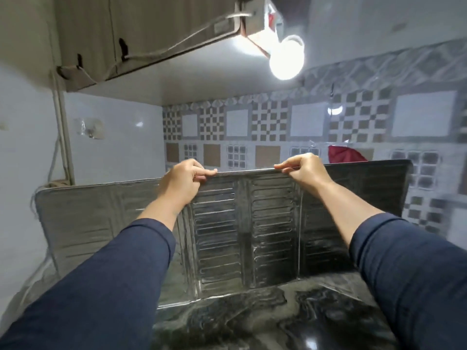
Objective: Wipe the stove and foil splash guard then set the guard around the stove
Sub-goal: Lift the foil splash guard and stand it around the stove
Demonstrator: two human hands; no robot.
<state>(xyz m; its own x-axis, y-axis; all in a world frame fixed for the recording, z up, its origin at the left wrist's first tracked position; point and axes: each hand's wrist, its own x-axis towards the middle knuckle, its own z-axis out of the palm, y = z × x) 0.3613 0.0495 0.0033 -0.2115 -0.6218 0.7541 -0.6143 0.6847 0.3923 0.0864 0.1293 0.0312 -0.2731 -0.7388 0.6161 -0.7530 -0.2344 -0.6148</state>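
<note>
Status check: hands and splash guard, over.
Left hand and right hand both pinching the top edge. Foil splash guard upright on the dark counter, wings unfolded. Stove not in view.

A lit bulb [286, 62] is seen under a cupboard [131, 34]; patterned tiles [267, 122] are seen behind, with a red cloth [345, 154].

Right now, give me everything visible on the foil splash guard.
The foil splash guard is silvery, thin embossed foil with rows of ribbed slots. It has three panels: a centre panel and two wings angled toward the camera, the right one darker. It stands upright on the dark marbled countertop, in front of the tiled wall. The left hand and right hand both pinch the centre panel's top edge. No stove is in view.
</note>
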